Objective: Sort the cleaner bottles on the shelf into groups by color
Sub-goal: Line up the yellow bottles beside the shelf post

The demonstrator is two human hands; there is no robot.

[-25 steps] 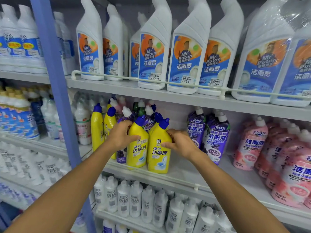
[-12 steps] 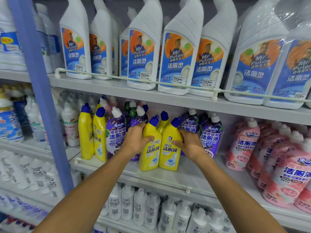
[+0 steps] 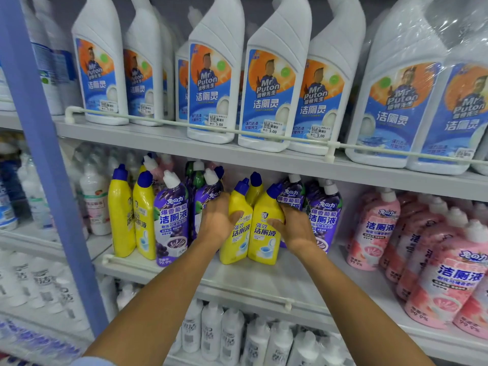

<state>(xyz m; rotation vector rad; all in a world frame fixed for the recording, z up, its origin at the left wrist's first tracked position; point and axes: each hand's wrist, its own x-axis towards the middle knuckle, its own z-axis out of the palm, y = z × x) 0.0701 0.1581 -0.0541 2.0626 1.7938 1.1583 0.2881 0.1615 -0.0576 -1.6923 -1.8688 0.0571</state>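
Since a second ago the two held bottles have slid right, and a purple bottle (image 3: pixel 171 223) now shows between them and the yellow pair (image 3: pixel 132 217) at the left. My left hand (image 3: pixel 216 223) grips the left yellow bottle (image 3: pixel 239 244), my right hand (image 3: pixel 295 228) the right yellow bottle (image 3: pixel 264 233). They stand touching on the middle shelf (image 3: pixel 264 281). Both read 强效洁厕液, the purple one 兔の力. The white bottles (image 3: pixel 216 88) above read Mr Puton, 5.00.

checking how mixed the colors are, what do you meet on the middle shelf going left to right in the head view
two yellow bottles → purple bottle → left hand → left-held yellow bottle → right-held yellow bottle → right hand → second purple bottle → pink bottles
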